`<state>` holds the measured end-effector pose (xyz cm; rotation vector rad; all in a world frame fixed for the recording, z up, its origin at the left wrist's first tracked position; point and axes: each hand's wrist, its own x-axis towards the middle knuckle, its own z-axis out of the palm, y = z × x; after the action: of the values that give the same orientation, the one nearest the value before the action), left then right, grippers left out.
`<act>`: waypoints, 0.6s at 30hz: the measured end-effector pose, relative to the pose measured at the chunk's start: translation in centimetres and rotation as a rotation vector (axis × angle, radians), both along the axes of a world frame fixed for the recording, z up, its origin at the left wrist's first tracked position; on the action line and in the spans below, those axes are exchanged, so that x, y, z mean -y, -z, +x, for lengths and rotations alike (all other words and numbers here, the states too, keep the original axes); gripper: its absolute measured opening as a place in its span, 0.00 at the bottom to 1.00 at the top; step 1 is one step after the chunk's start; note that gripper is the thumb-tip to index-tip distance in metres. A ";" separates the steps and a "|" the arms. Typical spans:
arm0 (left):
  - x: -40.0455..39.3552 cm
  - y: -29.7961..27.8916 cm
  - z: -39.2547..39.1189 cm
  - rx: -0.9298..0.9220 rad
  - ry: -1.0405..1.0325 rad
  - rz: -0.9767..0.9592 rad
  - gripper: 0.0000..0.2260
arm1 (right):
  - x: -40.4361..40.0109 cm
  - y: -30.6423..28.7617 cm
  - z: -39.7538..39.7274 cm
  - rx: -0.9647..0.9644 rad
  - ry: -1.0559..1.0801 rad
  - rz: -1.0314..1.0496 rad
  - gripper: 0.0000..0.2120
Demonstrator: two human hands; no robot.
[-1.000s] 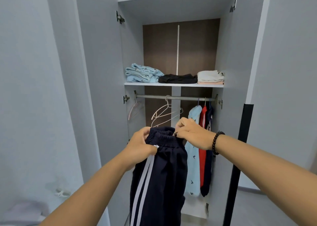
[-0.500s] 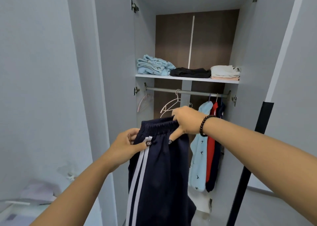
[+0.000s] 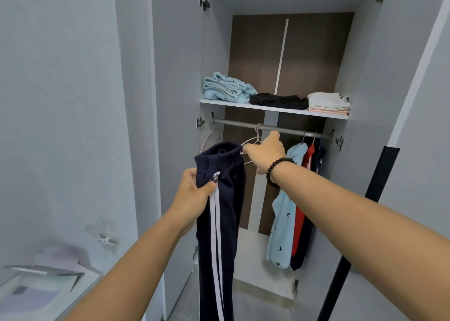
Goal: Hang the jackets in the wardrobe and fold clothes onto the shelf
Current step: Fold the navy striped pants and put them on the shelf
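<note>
Head view: navy trousers held up before open wardrobe.
Left hand [image 3: 192, 196] with grip curled round navy trousers [image 3: 221, 213] near waistband (white side stripes hanging down); right hand [image 3: 264, 151] pinching pale hanger [image 3: 253, 140] on rail [image 3: 292, 128]; hung jackets [image 3: 292, 199] at right, under shelf [image 3: 323, 115].

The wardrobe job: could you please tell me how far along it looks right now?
Done: three folded piles lie on the shelf, and three jackets hang at the rail's right end. In hand: the left hand grips the navy striped garment by its waistband while the right hand reaches to an empty hanger. Left: putting that garment away.
</note>
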<state>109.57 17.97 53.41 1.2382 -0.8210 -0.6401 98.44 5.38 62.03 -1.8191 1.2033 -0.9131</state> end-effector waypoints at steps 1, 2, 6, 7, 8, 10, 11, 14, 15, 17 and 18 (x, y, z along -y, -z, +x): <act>-0.1 0.2 0.1 0.020 -0.003 0.006 0.09 | -0.2 0.0 -0.1 0.007 -0.030 0.199 0.29; -0.3 0.3 0.1 0.051 0.011 0.012 0.09 | -0.5 0.0 0.0 0.000 -0.105 0.414 0.24; -1.0 1.0 0.2 0.236 0.136 0.030 0.12 | -0.8 1.6 2.3 -0.021 -0.257 0.628 0.27; -1.1 1.2 0.4 0.300 0.155 0.041 0.13 | -0.9 1.8 3.2 -0.052 -0.272 0.599 0.28; -1.3 1.4 0.6 0.369 0.165 0.058 0.13 | -1.1 2.1 4.1 -0.093 -0.298 0.582 0.28; -1.6 1.9 1.3 0.489 0.160 0.095 0.14 | -2.0 2.3 5.6 -0.224 -0.343 0.524 0.22; -1.7 2.2 1.8 0.522 0.144 0.105 0.14 | -2.6 2.3 6.1 -0.289 -0.341 0.476 0.17; -2.3 3.4 3.2 0.500 0.054 0.090 0.16 | -4.0 2.1 7.9 -0.361 -0.297 0.335 0.11; -2.5 3.9 3.5 0.462 0.010 0.071 0.16 | -4.5 2.0 8.7 -0.387 -0.280 0.268 0.14; -2.8 5.2 3.7 0.392 -0.116 0.037 0.20 | -5.0 1.9 10.0 -0.325 -0.237 0.203 0.17; -2.9 6.0 3.6 0.362 -0.182 0.023 0.23 | -5.4 2.0 10.5 -0.310 -0.247 0.167 0.17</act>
<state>113.21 20.86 47.39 1.4538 -0.9867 -0.2808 108.91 10.75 60.00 -1.9647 1.1652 -0.3896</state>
